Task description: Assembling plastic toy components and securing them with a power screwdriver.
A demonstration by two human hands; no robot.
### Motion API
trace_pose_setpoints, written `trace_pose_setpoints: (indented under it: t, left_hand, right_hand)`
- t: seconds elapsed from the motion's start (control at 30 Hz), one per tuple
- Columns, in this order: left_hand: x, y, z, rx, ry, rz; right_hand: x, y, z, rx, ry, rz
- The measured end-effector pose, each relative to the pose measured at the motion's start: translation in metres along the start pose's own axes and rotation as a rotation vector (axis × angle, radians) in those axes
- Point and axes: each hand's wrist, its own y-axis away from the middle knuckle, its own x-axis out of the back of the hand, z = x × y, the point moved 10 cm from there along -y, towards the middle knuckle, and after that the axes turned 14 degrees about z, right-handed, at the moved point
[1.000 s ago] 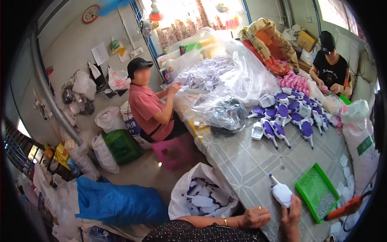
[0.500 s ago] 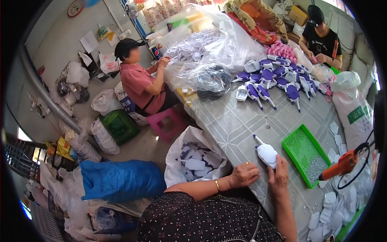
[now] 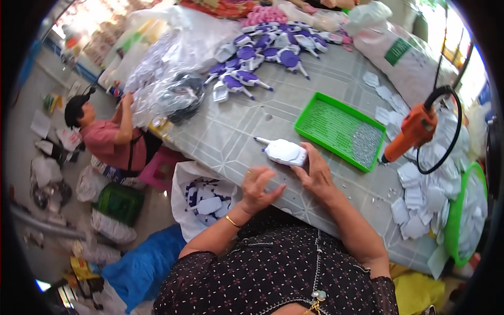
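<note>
The right hand (image 3: 317, 170) pinches one smooth white plastic gadget (image 3: 286, 153) by its wide end — slim stem, dark tip — over the grey surface (image 3: 236, 123); the left hand (image 3: 257, 189) is near it, spread. One rectangular green tray (image 3: 329, 146) holds many tiny metal bits (image 3: 367, 140); one open white sack (image 3: 181, 205) holds purple and white pieces (image 3: 210, 206).

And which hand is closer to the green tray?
Right. The right hand is close beside the green tray, on its near side; the left hand is farther off to the left.
</note>
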Motion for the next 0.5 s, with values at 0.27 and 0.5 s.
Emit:
trace_pose_setpoints:
  t: [0.27, 0.5]
  left_hand:
    - [-0.078, -0.043, -0.033, 0.004, 0.086, -0.566]
    - [-0.077, -0.031, -0.009, 0.000, 0.106, -0.561]
  right_hand:
    - [0.006, -0.001, -0.001, 0.055, 0.008, -0.158]
    - [0.125, 0.011, -0.127, 0.275, 0.475, 0.114]
